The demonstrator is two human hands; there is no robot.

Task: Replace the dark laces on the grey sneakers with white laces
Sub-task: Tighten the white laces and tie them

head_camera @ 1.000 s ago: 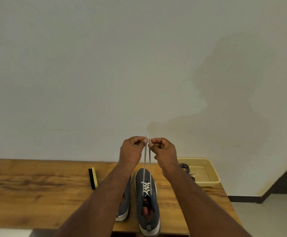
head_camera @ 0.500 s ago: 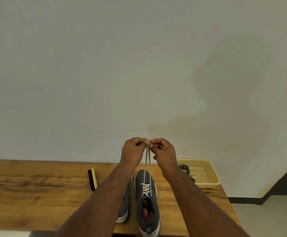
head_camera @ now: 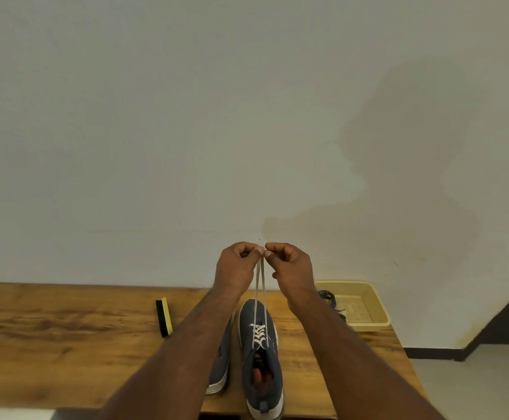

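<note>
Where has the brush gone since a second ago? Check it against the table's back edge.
No. The brush lies where it did, just short of the table's back edge, left of the sneakers.

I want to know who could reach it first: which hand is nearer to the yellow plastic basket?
The right hand. It is raised just left of the yellow plastic basket; the left hand is farther left, beyond the white lace both pinch.

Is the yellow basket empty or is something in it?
Not empty. Dark laces lie in the yellow basket at its left side; the rest of its mesh floor looks bare.
</note>
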